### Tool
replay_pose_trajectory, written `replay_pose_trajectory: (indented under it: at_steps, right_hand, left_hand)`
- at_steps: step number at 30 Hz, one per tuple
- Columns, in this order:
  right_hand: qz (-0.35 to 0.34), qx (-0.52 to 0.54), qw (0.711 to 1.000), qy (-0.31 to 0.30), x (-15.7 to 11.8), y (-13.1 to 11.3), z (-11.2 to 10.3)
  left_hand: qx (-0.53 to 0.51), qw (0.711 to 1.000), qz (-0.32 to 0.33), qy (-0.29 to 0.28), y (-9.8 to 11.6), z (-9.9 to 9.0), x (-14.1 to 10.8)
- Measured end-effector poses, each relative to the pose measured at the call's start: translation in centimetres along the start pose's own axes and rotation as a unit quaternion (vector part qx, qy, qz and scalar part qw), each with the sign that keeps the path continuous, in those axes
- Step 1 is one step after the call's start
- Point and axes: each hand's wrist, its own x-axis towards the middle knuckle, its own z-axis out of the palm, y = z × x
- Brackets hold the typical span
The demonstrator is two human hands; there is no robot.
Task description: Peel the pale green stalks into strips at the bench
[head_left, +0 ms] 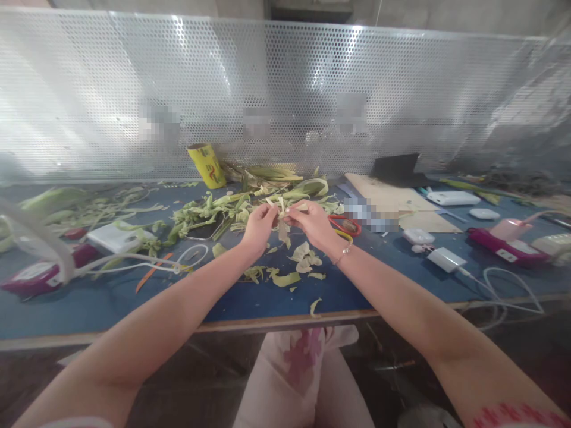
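Note:
My left hand (pixel 261 227) and my right hand (pixel 312 223) meet over the middle of the table. Both have their fingertips pinched on a pale green husk strip (pixel 284 230), which hangs down between them. Its upper ends are partly covered by my fingers. Just behind my hands spreads a heap of green husk strips and curls (pixel 236 208). Below them lie loose husk scraps (pixel 306 258) and a curled piece (pixel 285 279). Scissors with red-orange handles (pixel 344 224) rest beside my right wrist, partly hidden.
A yellow tube-shaped container (pixel 207 166) leans by the perforated metal screen (pixel 303 77). On the left are a white box (pixel 120 236), cables and a purple-cased device (pixel 33 279). Cardboard (pixel 383 193), a white charger (pixel 447 260) and another purple device (pixel 508 245) lie right.

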Motion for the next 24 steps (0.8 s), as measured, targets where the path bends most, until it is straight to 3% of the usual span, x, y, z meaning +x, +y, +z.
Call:
replay_pose_trajectory:
  at_steps: [3,9,17,24]
  right_hand:
    - [-0.002,-0.02,1.0,-0.008,0.0,0.3,0.0]
    - [-0.091,-0.153,0.984,0.002,0.0,0.6,-0.3]
    - [-0.028,0.005,0.997,-0.065,-0.2,0.9,0.5]
    - [-0.003,0.039,0.998,-0.057,-0.5,0.5,1.0]
  left_hand:
    - [0.05,0.996,0.061,0.045,0.3,-0.2,-0.2]
    - [0.101,0.986,0.108,0.08,1.1,-0.2,-0.6]
    - [0.084,0.984,0.103,0.119,0.6,0.1,-0.7]
    - [0.021,0.988,0.094,0.123,1.4,0.5,-1.4]
